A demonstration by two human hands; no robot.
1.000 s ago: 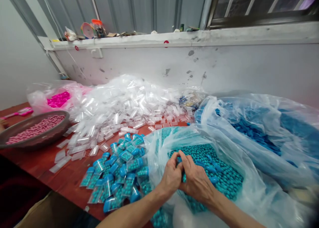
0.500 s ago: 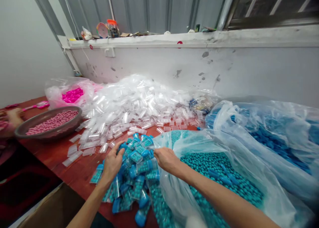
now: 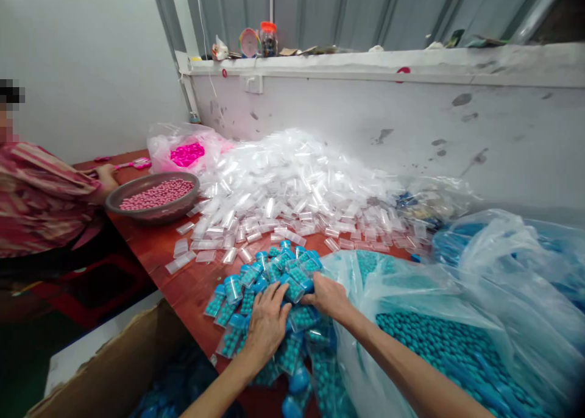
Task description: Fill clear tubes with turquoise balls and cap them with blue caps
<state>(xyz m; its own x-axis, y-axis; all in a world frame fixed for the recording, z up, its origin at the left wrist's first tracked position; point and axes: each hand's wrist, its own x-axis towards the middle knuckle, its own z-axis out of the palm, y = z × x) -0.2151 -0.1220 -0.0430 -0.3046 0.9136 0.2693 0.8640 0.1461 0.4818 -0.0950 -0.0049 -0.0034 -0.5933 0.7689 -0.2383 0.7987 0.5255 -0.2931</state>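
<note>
Although 2 hands are at the pile of capped containers (image 3: 297, 278), a firm hold is not confirmed. The left hand (image 3: 267, 320) lies with fingers loosely spread, clasping nothing visible. The right hand (image 3: 329, 296) has curled fingers against the pile; whether it grasps a container cannot be told.

Judged handling: each container light, its clear walls stiff, smooth and probably slippery, perhaps liable to crack under hard pressure. Advisable hold: the blue cap, or 2 opposite walls.

Position: the pile extends beneath and ahead of the left fingers and left of the right fingertips; the bead bag (image 3: 361, 369) lies below the right forearm.
</note>
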